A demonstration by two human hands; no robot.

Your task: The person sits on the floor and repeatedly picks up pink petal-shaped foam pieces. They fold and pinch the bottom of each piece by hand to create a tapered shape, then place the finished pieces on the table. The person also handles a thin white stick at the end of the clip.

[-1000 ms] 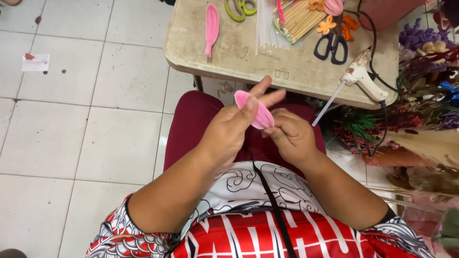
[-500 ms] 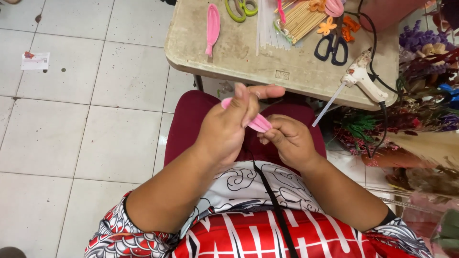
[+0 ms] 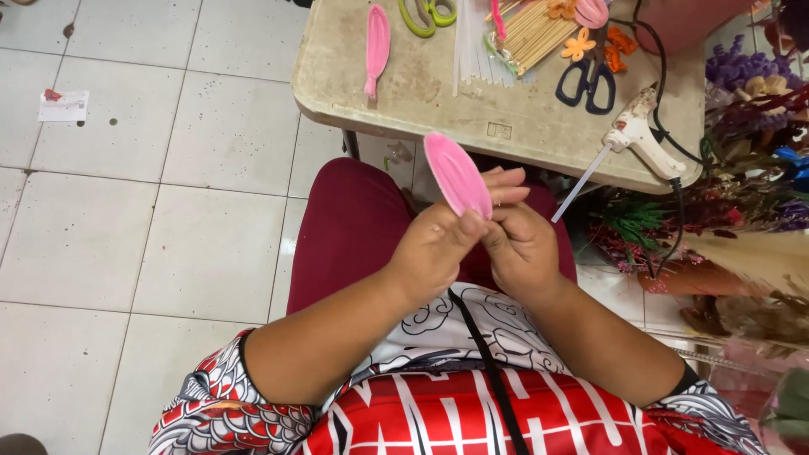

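One pink oval foam petal [image 3: 457, 174] clamped between left hand [image 3: 436, 250] and right hand [image 3: 520, 250] fingers [image 3: 504, 196]; second pink petal [image 3: 377, 44], two scissors [image 3: 590, 77] on beige surface [image 3: 438, 101].

Floor [image 3: 126, 211]: pale square tiles with dark grout lines, a few dark specks, and one small white paper scrap [image 3: 63, 105] lying at the left. Table [image 3: 421, 93]: beige, worn and stained top with rounded corners, standing on a dark leg [image 3: 351, 145] at the upper centre. Right side: a crowded heap of artificial flowers and foliage [image 3: 742, 168] in purple, green and red, set close against the table's edge. Light: even and soft, without hard shadows.
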